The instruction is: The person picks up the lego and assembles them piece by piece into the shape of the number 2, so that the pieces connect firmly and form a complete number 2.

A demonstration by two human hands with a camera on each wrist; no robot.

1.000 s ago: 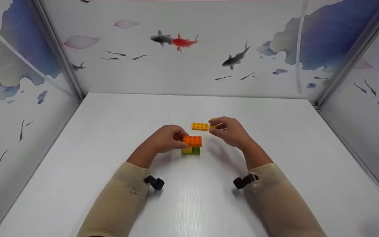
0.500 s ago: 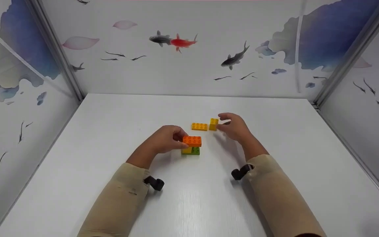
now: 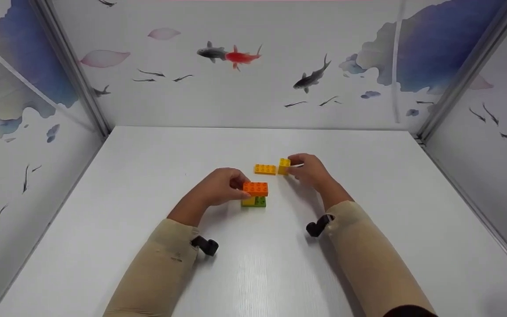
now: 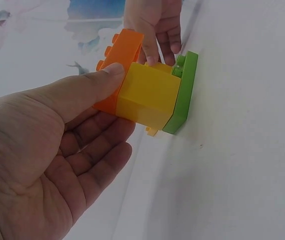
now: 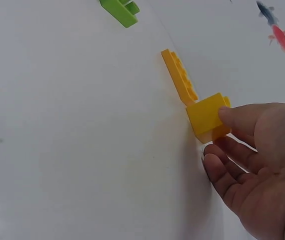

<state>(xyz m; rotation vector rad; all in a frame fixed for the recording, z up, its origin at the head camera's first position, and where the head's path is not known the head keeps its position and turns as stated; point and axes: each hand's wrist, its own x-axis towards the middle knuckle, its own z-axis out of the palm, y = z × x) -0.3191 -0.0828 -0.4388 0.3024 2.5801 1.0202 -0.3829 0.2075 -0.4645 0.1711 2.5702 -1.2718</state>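
My left hand (image 3: 225,187) holds a small stack of toy building bricks at its left side. In the left wrist view, an orange brick (image 4: 118,70) tops a yellow brick (image 4: 150,92), which sits on a thin green plate (image 4: 185,90). The left thumb presses the orange brick's side, and the fingers curl behind it. Farther back and to the right, my right hand (image 3: 310,169) pinches a loose yellow block (image 5: 207,117), its thumb on the near face and a finger on the far side. That block stands upright on the table.
A flat yellow-orange studded plate (image 3: 265,169) lies just left of the loose yellow block, behind the stack. White table (image 3: 253,273) spreads around the hands. Printed fish decorate the back wall (image 3: 148,101), and panels rise on both sides.
My right hand first drew away rightward from the yellow block with fingers spread, then came back and closed on it. The left hand has kept its hold on the stack.
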